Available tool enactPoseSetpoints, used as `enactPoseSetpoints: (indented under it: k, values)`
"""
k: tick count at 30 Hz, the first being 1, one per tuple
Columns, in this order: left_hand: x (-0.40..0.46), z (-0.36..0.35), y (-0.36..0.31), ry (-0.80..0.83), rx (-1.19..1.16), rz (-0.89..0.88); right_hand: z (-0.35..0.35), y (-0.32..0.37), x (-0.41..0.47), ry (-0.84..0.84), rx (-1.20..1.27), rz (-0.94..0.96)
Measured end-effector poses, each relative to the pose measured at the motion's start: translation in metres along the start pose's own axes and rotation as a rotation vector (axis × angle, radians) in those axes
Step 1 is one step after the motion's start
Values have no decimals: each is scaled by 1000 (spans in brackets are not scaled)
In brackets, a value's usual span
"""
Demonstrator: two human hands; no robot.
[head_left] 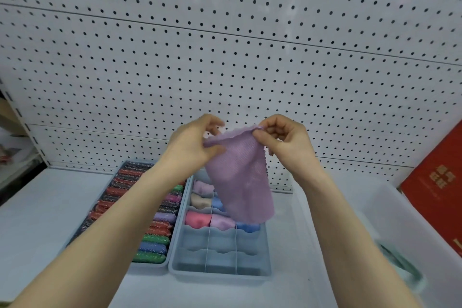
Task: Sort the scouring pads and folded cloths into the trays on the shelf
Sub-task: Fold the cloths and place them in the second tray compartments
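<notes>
Cloth (238, 180), lilac and waffle-textured, hangs in the air above the divided tray (220, 271), its scalloped top edge stretched between both hands. The left hand (193, 144) pinches the top corner at about ten o'clock from the cloth's middle, thumb against curled fingers; the right hand (283, 139) pinches the opposite corner at about one o'clock, fingers curled. The cloth's long axis runs from twelve o'clock down toward five, the free lower end drooping over the tray's middle compartments. Folded cloths (198, 219) in pink, lilac, beige and blue fill the tray's far cells; the near cells hold nothing visible. At nine o'clock, touching this tray, a second tray (152, 266) holds rows of glittery scouring pads (150, 256). Pegboard (225, 57) stands behind, a clear bin (375, 207) at three o'clock.
</notes>
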State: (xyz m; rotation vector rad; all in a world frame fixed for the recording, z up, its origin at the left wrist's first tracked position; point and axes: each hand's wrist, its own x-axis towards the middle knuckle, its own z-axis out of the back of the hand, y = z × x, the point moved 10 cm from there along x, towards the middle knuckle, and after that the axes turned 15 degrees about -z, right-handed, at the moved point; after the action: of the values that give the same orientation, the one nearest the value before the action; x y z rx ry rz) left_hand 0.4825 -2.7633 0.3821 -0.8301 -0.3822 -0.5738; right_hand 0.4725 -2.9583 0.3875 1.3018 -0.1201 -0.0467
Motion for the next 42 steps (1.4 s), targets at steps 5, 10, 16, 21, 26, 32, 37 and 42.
enactPoseSetpoints:
  k: [5, 10, 16, 21, 26, 32, 37, 42]
  values:
    - [-9, 9, 18, -182, -570, 138, 8, 8, -9, 158, -45, -57]
    - [-12, 2, 15, -116, -847, 198, 14, 20, -16, 342, 191, -123]
    - [-10, -8, 35, -347, -543, 361, 19, 1, 14, -139, -155, -108]
    - [-7, -4, -6, -420, -421, 193, -4, 13, 3, -110, 49, -89]
    - [-8, -13, -28, -402, -623, 135, -15, 33, -8, -76, 18, 2]
    - [-6, -10, -30, -334, -601, 72, -17, 40, -17, -16, -114, 90]
    - [0, 1, -24, -309, -693, 69, 1, -2, -7, 66, 31, -52]
    - [11, 12, -29, -291, -852, 54, -49, -41, -21, 452, 49, -168]
